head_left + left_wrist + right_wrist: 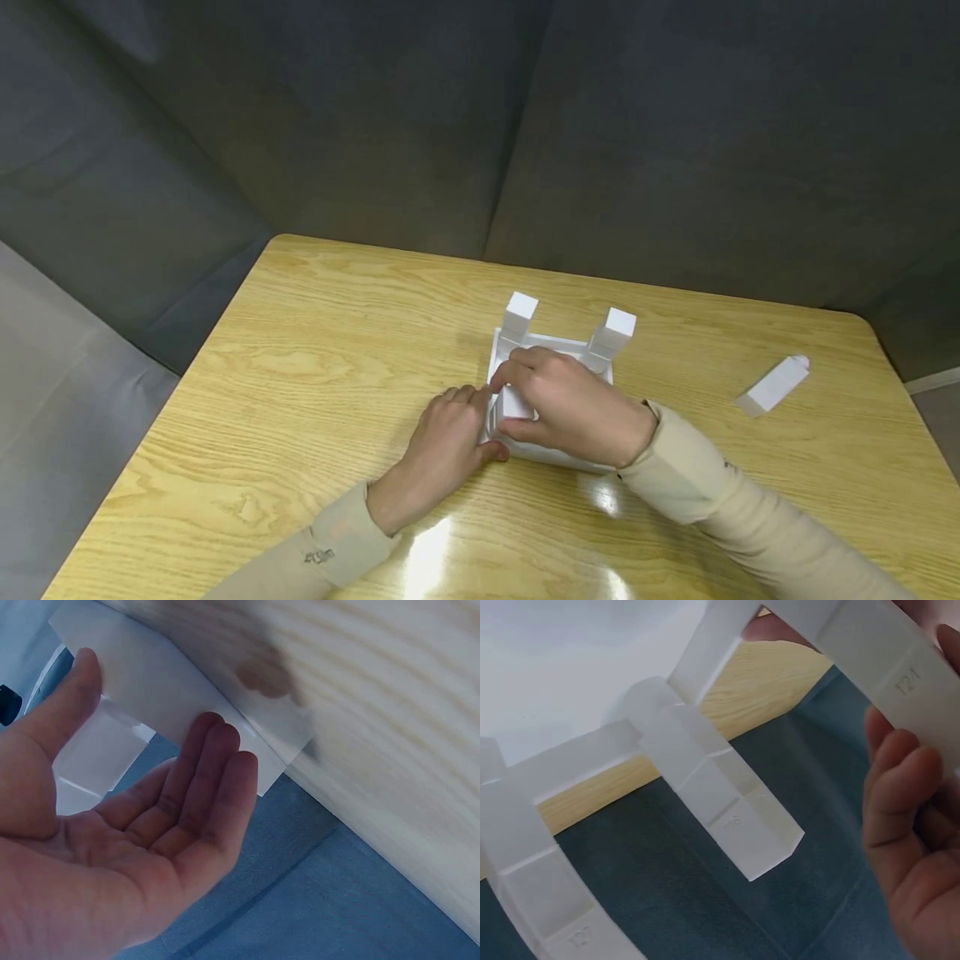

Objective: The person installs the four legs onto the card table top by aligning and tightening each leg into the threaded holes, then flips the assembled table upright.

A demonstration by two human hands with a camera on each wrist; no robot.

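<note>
An upturned white rectangular base (555, 457) with a raised rim, like a small table's top, lies on the wooden table. My right hand (566, 402) grips a square white table leg (515, 406) standing at its near left corner; in the right wrist view this leg (909, 679) bears the number 121. Around that same corner my left hand (444, 433) holds the base, fingers at the left side and thumb at the near side. Two more legs rise from the far left (519, 318) and far right (611, 333) corners. My right wrist hides the near right corner.
A loose white leg (776, 385) with a rounded peg end lies on the wooden table (315, 358), right of the base. Dark grey cloth (375, 125) hangs behind the table's far edge.
</note>
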